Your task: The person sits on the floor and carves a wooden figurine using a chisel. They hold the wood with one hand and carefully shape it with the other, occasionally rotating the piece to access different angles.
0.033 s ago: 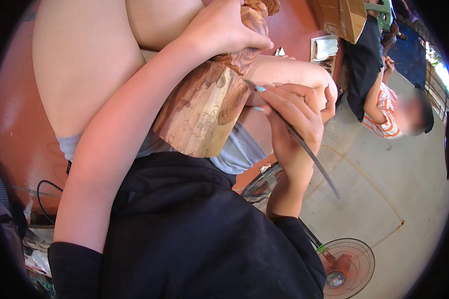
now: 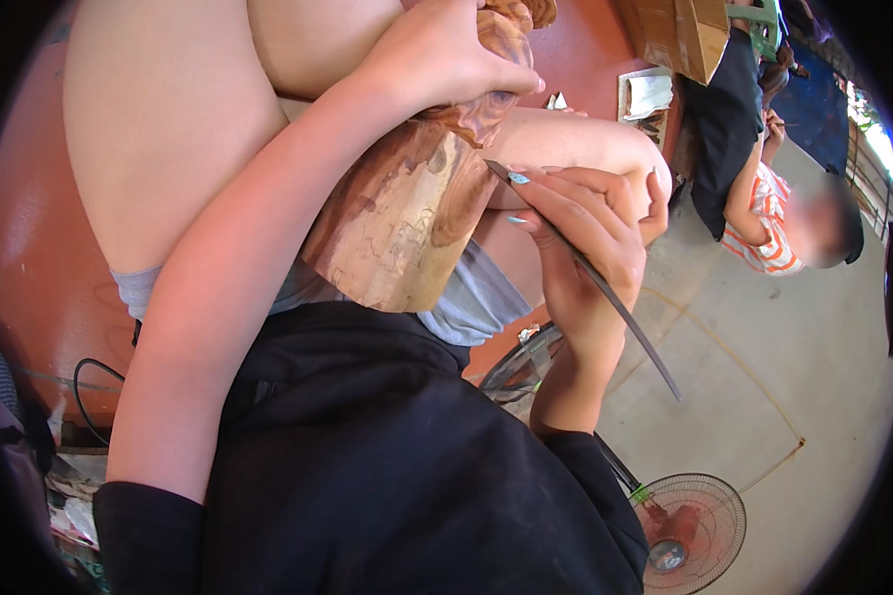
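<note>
While the left hand [image 2: 446, 64] clamped shut over the top of the wood carving [image 2: 407, 213] on the lap, the right hand [image 2: 580, 233], just right of it, pinched a thin chisel [image 2: 590, 278] w/ tip touching its right face, shaft slanting down-right.

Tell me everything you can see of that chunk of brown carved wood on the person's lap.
The brown carved wood block looks raw and light, with darker grain swirls and a reddish carved top. It lies tilted across the bare thighs. The left hand grips its upper end; the right hand sets a thin dark metal carving tool against its side.
</note>
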{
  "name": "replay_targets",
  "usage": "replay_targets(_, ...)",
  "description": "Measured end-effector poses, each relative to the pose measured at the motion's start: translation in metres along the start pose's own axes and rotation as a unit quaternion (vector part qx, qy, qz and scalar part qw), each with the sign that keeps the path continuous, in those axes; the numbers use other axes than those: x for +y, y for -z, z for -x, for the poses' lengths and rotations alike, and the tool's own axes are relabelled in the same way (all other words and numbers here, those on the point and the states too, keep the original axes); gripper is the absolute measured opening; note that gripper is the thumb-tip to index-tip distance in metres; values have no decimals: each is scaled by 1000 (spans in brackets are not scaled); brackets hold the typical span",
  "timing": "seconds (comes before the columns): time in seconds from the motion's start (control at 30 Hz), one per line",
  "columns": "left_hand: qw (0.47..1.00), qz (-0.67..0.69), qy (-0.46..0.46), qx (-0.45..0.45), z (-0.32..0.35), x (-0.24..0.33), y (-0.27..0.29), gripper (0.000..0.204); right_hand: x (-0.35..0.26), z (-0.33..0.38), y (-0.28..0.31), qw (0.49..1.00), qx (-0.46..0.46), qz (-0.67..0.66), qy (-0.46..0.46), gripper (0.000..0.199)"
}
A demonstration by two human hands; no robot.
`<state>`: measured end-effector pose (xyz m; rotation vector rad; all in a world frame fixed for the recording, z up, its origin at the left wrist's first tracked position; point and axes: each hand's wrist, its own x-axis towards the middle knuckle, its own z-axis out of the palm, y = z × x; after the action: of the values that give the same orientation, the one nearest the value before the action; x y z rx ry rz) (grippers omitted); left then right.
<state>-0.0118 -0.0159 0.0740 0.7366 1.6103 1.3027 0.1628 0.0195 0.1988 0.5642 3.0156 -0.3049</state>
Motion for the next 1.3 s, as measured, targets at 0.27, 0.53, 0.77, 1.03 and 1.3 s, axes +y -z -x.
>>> replay_targets(0.27, 991, 103, 12, 81, -8, -12, -24, 52, 19, 8, -14, 948, 190, -214, -139, 19)
replay_targets(0.53, 992, 118, 17, 51, -7, -2, -19, 44, 11, 5, -34, 948, 215, -213, -96, 23)
replay_targets(0.77, 996, 73, -42, 39, 3, 16, -9, 44, -3, 9, -36, 969, 193, -135, -77, 29)
replay_targets(1.03, 987, -20, -135, 88, 2, 12, -11, 49, -10, 18, -25, 979, 155, -122, -53, 28)
replay_targets(1.3, 992, -23, -111, 51, 7, 15, -1, 54, -21, 17, -28, 982, 143, -112, -54, 28)
